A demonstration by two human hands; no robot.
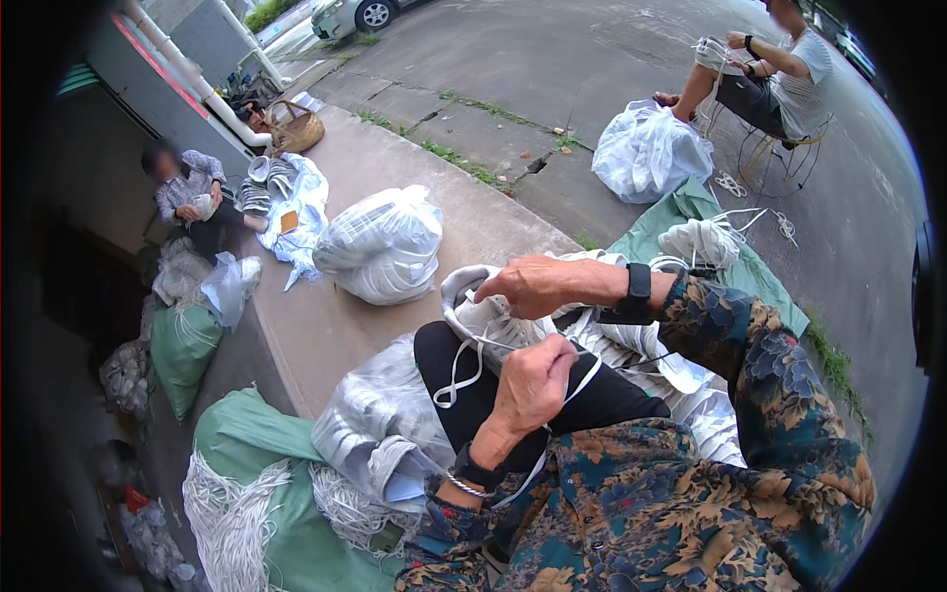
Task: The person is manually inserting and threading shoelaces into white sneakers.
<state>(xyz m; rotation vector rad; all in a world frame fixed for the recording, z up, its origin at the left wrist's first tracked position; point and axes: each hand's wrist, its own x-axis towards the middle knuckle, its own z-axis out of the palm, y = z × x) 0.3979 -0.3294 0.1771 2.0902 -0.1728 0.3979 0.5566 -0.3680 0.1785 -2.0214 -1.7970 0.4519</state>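
A white and grey shoe rests on my black-trousered knee, its opening at the far left. My right hand lies over the shoe's upper, fingers curled at its opening and tongue; the fingertips are partly hidden. Nearer to me, my left hand is closed in a pinch on a white shoelace. Another stretch of lace hangs in a loop beside my knee. Whatever else the left fingers cover is hidden. Black bands circle both wrists, and a thin twisted bracelet sits on the left one.
Several pale shoes lie to my right. Plastic bags of shoes stand ahead and at my left. Bundled white laces lie on a green sack. One person sits far left, another far right, both handling shoes or laces.
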